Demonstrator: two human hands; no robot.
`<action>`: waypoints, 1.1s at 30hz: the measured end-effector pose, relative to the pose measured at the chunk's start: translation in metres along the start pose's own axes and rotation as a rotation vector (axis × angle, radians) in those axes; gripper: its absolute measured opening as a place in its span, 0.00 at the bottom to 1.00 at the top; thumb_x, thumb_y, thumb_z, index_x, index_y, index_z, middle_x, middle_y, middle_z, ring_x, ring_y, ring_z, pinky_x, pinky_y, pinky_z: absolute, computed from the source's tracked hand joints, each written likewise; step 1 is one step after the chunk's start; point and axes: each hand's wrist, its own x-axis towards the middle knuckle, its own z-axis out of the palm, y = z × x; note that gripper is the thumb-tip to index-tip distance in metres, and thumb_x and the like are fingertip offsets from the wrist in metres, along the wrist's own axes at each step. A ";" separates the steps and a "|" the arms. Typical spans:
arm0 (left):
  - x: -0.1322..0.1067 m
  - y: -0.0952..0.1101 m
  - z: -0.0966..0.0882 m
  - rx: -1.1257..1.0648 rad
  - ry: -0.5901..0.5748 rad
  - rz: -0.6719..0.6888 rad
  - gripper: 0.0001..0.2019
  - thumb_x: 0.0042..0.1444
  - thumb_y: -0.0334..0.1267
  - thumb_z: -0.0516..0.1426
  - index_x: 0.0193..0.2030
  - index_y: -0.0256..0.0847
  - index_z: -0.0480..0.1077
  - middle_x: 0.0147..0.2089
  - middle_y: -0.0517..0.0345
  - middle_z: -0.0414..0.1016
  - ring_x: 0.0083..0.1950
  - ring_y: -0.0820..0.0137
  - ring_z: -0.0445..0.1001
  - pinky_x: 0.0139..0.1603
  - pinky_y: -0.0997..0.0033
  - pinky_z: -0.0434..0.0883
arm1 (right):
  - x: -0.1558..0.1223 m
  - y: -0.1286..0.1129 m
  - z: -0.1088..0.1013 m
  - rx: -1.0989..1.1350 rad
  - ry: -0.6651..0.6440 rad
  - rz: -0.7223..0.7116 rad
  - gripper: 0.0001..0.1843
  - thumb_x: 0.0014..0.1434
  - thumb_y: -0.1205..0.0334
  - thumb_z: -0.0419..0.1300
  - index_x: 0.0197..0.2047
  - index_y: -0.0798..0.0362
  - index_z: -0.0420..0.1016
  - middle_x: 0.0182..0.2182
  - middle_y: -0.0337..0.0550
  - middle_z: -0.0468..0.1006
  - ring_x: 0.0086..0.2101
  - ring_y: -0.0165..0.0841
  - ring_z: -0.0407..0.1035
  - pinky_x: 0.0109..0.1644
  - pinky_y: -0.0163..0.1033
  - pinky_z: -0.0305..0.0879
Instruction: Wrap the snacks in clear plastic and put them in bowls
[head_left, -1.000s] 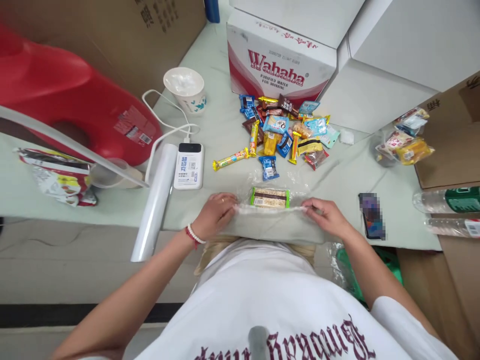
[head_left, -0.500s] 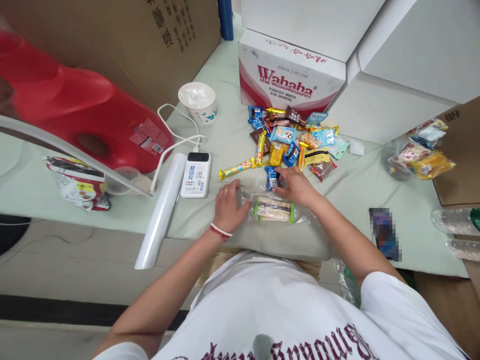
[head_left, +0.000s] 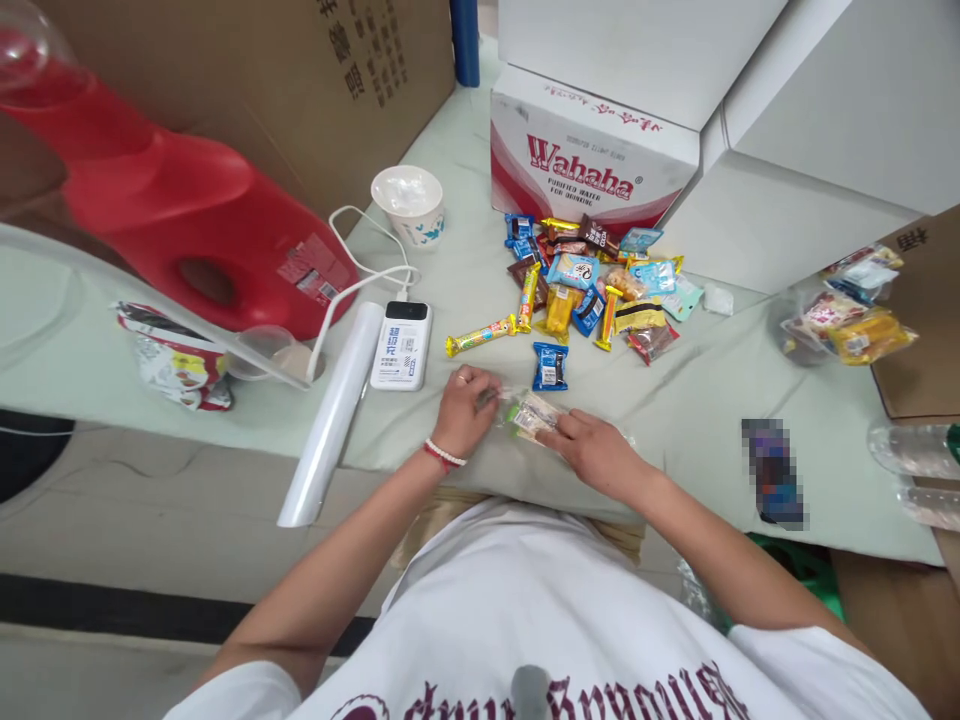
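Note:
Near the front edge of the table my left hand (head_left: 466, 412) pinches the edge of a clear plastic bag (head_left: 501, 400). My right hand (head_left: 600, 450) grips a wrapped snack bar (head_left: 534, 412) with green ends, tilted over the bag; the fingers cover its right end. Whether the bar is inside the bag or on top of it, I cannot tell. Just beyond, a blue-wrapped snack (head_left: 550, 366) lies by itself. Farther back is a pile of small packaged snacks (head_left: 574, 270), with a yellow stick-shaped snack (head_left: 480, 335) at its left.
A white power bank (head_left: 403, 348) with a cable, a clear plastic roll (head_left: 337, 410) and a paper cup (head_left: 411, 205) stand left, beside a big red jug (head_left: 217, 220). A Wahaba-style carton (head_left: 592, 150) backs the pile. Right are a bagged snack bundle (head_left: 847, 320) and a blurred phone-like object (head_left: 774, 475).
My right hand has moved from the blue-wrapped snack down to the snack bar, now gripped and tilted. My left hand's fingers have closed on the bag edge. The view has shifted slightly.

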 end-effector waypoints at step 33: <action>-0.064 0.059 0.035 0.446 -0.102 0.391 0.21 0.64 0.35 0.56 0.63 0.40 0.73 0.65 0.43 0.76 0.67 0.49 0.70 0.61 0.45 0.66 | -0.057 -0.007 0.032 0.084 0.437 0.694 0.11 0.66 0.57 0.59 0.47 0.53 0.78 0.60 0.62 0.69 0.59 0.54 0.60 0.60 0.62 0.63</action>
